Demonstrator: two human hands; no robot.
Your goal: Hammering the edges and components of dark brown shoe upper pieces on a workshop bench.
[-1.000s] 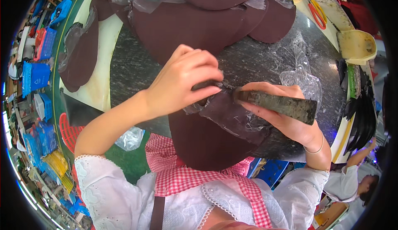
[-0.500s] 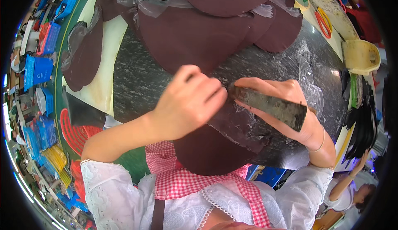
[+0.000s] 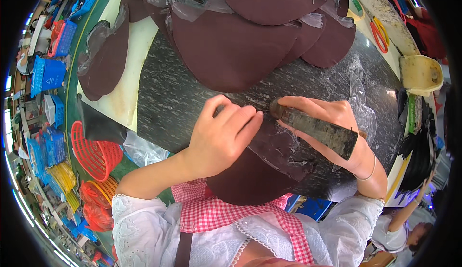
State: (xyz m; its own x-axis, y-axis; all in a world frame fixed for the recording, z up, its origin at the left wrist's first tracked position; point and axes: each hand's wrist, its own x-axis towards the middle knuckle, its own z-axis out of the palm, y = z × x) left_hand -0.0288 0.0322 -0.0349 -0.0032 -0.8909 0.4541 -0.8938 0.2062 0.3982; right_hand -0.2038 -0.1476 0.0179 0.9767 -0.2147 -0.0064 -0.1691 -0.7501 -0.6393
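Note:
In my right hand [image 3: 327, 115] is a hammer [image 3: 322, 130] with a long, worn, dark metal head that is round at one end and flares at the other; most of its handle is hidden by the hand. My left hand [image 3: 221, 134] is closed, fingers curled and thumb side up, beside the hammer's round end; what its fingertips grip is hidden. Below both hands lies a dark brown curved piece of sheet material [image 3: 250, 178], with a shiny film-like strip along its upper part. It reaches over the near edge of the black streaked work surface [image 3: 168, 89].
A pile of brown rounded pieces [image 3: 231, 50] with clear film edges lies across the far side. Another brown piece [image 3: 108, 67] is at left. Yellow bin [image 3: 421, 74], tape rolls [image 3: 380, 33] and black strips [image 3: 411, 163] line the right. A red basket [image 3: 96, 156] stands lower left.
My left hand has moved slightly down, and its blur is gone. The right hand still holds the hammer, a little lower in view. The whole view has shifted a little.

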